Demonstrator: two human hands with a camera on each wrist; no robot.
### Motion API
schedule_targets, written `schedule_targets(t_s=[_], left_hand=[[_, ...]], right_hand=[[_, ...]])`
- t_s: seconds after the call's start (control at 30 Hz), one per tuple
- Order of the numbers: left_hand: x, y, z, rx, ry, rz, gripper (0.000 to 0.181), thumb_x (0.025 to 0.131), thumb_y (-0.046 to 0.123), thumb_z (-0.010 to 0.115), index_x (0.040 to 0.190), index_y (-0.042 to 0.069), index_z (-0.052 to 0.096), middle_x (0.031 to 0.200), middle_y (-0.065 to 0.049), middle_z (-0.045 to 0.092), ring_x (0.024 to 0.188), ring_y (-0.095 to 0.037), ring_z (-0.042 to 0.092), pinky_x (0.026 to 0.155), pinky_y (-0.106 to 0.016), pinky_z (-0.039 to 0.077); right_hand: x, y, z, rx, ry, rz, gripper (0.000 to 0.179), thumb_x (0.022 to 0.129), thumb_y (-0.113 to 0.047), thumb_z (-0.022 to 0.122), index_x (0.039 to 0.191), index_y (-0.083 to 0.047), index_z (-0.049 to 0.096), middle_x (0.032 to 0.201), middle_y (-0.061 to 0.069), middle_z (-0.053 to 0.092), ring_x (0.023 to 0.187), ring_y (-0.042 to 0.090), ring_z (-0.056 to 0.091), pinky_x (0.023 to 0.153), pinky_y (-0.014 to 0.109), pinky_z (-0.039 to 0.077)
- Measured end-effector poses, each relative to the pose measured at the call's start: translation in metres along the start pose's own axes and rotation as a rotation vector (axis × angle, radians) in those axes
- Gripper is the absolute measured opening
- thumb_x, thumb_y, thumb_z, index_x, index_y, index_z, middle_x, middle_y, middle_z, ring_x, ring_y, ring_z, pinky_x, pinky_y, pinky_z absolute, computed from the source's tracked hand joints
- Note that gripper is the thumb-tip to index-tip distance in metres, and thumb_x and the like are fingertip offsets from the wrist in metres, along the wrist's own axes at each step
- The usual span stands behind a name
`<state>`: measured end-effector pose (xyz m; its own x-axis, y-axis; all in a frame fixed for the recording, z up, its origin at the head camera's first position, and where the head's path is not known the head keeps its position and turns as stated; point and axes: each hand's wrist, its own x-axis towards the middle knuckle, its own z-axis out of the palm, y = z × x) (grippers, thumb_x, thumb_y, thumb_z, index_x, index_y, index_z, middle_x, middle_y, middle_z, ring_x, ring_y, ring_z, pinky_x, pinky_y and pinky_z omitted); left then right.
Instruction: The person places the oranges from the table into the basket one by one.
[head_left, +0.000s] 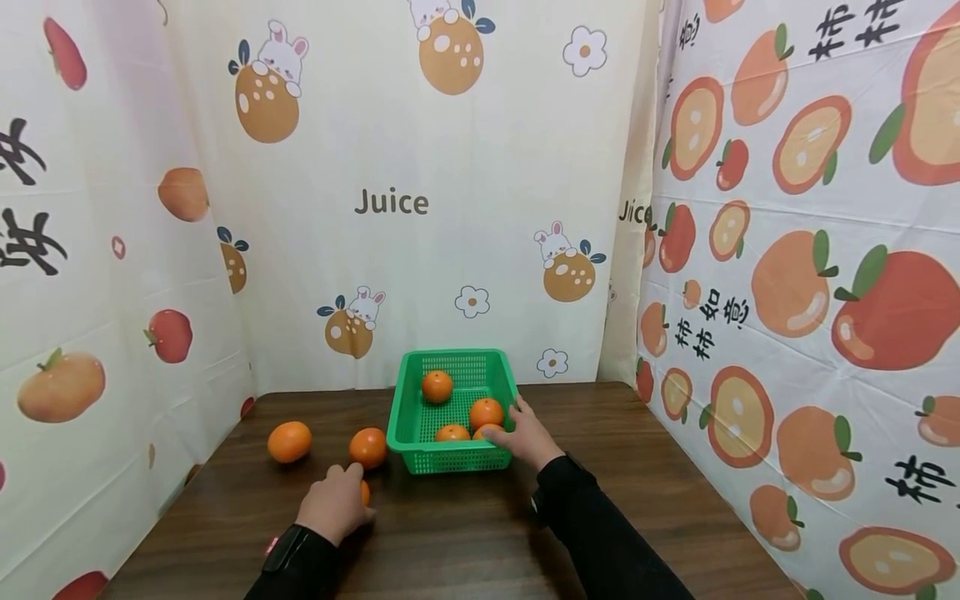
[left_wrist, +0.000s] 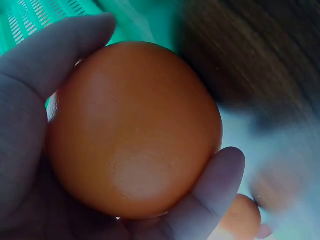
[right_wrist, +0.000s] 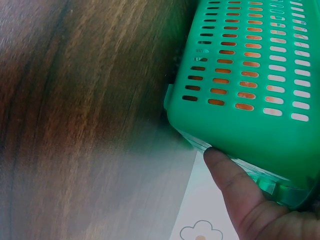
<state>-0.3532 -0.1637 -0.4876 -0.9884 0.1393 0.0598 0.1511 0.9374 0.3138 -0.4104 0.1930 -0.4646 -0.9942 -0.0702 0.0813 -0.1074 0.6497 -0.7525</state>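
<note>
My left hand (head_left: 335, 502) holds an orange (left_wrist: 135, 130) low over the table, thumb and fingers curled round its sides. In the head view that hand covers most of the fruit. A green plastic basket (head_left: 450, 457) stands at the middle of the table, with several oranges inside, one at the back (head_left: 437, 387) and the others toward the front right. At its right side, my right hand (head_left: 531, 437) grips the basket's rim, thumb over the edge. The right wrist view shows a finger (right_wrist: 235, 187) against the basket's outer wall.
Just left of the basket a loose orange (head_left: 368, 447) sits on the brown wooden table (head_left: 630, 500). Another orange (head_left: 289, 442) lies farther left. Fruit-printed cloths (head_left: 480, 250) hang behind the table and along both sides.
</note>
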Motion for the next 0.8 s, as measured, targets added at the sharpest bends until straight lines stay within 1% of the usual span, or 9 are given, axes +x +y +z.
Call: schedule_targets(t_s=[0.13, 0.27, 0.43, 0.57, 0.8], left_hand=[[-0.002, 0.0, -0.0019, -0.02, -0.017, 0.002, 0.06, 0.076, 0.027, 0.094, 0.121, 0.003, 0.062, 0.102, -0.02, 0.055, 0.076, -0.032, 0.058, 0.068, -0.05, 0.054], [-0.0027, 0.0014, -0.0033, -0.026, -0.031, 0.006, 0.06, 0.076, 0.025, 0.095, 0.121, 0.003, 0.062, 0.101, -0.02, 0.055, 0.076, -0.031, 0.058, 0.069, -0.049, 0.054], [-0.0009, 0.0046, -0.0033, -0.034, -0.041, -0.004, 0.06, 0.075, 0.025, 0.095, 0.121, 0.004, 0.063, 0.101, -0.018, 0.056, 0.076, -0.03, 0.057, 0.07, -0.048, 0.054], [-0.0001, 0.0034, -0.0019, -0.031, -0.044, -0.01, 0.059, 0.075, 0.025, 0.095, 0.121, 0.004, 0.063, 0.101, -0.018, 0.056, 0.076, -0.03, 0.057, 0.07, -0.048, 0.054], [0.0012, 0.0001, 0.0009, -0.027, -0.045, -0.012, 0.059, 0.074, 0.025, 0.095, 0.12, 0.005, 0.063, 0.101, -0.018, 0.056, 0.076, -0.03, 0.057, 0.069, -0.047, 0.054]], right_hand=[[-0.0017, -0.0012, 0.0, -0.001, 0.002, 0.003, 0.087, 0.102, -0.047, 0.071, 0.164, 0.003, 0.033, 0.18, 0.017, 0.009, 0.162, 0.044, 0.025, 0.127, 0.061, 0.031], [-0.0018, -0.0005, 0.0001, -0.004, 0.004, 0.005, 0.087, 0.102, -0.046, 0.071, 0.164, 0.003, 0.033, 0.18, 0.017, 0.009, 0.162, 0.044, 0.025, 0.126, 0.061, 0.031], [-0.0003, 0.0003, -0.0004, -0.005, 0.01, -0.007, 0.086, 0.103, -0.045, 0.071, 0.163, 0.004, 0.034, 0.179, 0.018, 0.01, 0.161, 0.044, 0.026, 0.126, 0.061, 0.032], [0.0013, 0.0019, 0.0, -0.006, 0.01, -0.017, 0.086, 0.102, -0.045, 0.071, 0.163, 0.004, 0.035, 0.179, 0.019, 0.011, 0.16, 0.046, 0.027, 0.125, 0.062, 0.033], [0.0027, 0.0046, 0.0017, 0.0, 0.003, -0.009, 0.088, 0.102, -0.046, 0.071, 0.163, 0.005, 0.034, 0.179, 0.019, 0.01, 0.161, 0.045, 0.027, 0.125, 0.062, 0.032]])
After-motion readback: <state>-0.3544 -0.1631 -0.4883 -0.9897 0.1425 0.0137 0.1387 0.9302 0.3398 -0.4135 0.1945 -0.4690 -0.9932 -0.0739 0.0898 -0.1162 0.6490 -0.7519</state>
